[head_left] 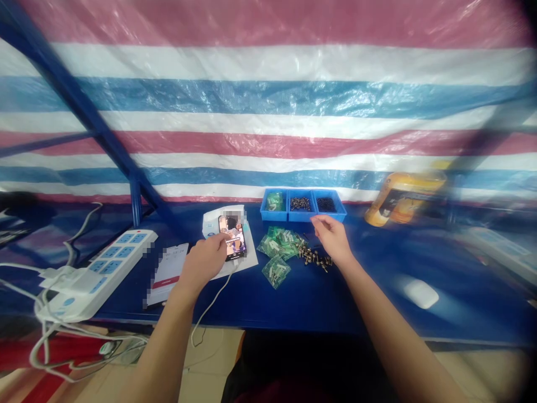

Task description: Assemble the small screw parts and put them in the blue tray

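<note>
My left hand (205, 258) is at the left side of a phone (233, 238), with a fingertip extended onto its lit screen and no object visible in the hand. The phone lies on white paper with a cable at its lower end. My right hand (331, 234) is closed in a pinch just in front of a blue three-part bin (274, 216); anything between its fingertips is too small to make out. Below that hand lies a loose pile of small brass-and-black parts (314, 257). Beside the pile are several small green-printed clear bags (277, 271) with pale pieces inside.
At left are a white power strip (113, 263) with tangled cables and a booklet (170, 268). To the right stand a yellow bottle (403, 196) and a white rounded object (422, 294). Striped sheeting (268, 95) hangs behind the blue table (293, 308).
</note>
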`<state>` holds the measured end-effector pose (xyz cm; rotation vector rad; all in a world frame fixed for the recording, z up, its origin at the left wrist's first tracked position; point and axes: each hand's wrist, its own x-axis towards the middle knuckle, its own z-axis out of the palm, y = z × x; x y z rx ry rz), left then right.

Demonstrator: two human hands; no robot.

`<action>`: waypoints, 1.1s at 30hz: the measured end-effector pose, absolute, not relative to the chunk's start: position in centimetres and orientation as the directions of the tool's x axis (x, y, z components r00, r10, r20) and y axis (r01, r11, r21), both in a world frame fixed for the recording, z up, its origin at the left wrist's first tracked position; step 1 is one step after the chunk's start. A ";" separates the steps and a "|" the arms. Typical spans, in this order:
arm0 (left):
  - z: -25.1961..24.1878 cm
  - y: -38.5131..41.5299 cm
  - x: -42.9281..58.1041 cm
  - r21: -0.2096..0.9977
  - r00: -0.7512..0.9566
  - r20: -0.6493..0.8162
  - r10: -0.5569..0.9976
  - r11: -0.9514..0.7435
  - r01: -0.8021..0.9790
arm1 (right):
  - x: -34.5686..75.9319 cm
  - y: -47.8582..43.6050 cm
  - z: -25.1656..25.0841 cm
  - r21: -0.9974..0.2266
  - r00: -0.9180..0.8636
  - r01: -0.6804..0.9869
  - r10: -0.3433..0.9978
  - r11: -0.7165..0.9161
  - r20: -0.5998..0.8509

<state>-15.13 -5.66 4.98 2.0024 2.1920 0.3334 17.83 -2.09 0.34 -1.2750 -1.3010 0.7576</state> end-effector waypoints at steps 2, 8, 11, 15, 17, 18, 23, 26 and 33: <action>5.2 -4.4 -15.1 0.233 -0.103 0.024 0.994 0.095 0.968 | 17.9 -2.1 0.3 -0.944 0.186 0.254 0.947 0.213 0.263; 7.5 -2.8 -11.3 0.376 -0.146 0.258 0.955 0.040 0.926 | 17.8 -2.1 0.2 -0.919 0.153 0.319 0.945 0.230 0.289; 7.7 -3.2 -6.4 0.510 0.067 0.231 0.971 -0.180 0.841 | 17.5 -2.3 0.2 -0.905 0.111 0.330 0.941 0.268 0.319; 7.0 -2.9 -0.3 0.555 0.231 0.247 0.941 -0.333 0.763 | 17.0 -2.9 0.5 -0.870 0.007 0.315 0.916 0.379 0.402; 6.4 -2.6 1.5 0.552 0.322 0.238 0.916 -0.400 0.732 | 16.9 -3.2 0.7 -0.836 -0.026 0.337 0.892 0.434 0.452; 6.1 -2.5 2.0 0.561 0.345 0.227 0.911 -0.412 0.718 | 16.8 -3.3 0.8 -0.816 -0.040 0.349 0.877 0.461 0.479; 4.2 -2.8 2.2 0.694 0.338 0.227 0.913 -0.395 0.602 | 17.0 -3.6 1.2 -0.731 -0.167 0.388 0.822 0.562 0.544; 3.9 -3.3 1.7 0.747 0.309 0.224 0.924 -0.367 0.555 | 17.1 -3.7 1.1 -0.711 -0.243 0.405 0.817 0.575 0.522; 4.0 -3.5 1.4 0.796 0.300 0.195 0.934 -0.330 0.507 | 16.9 -3.4 0.2 -0.596 -0.258 0.490 0.759 0.636 0.598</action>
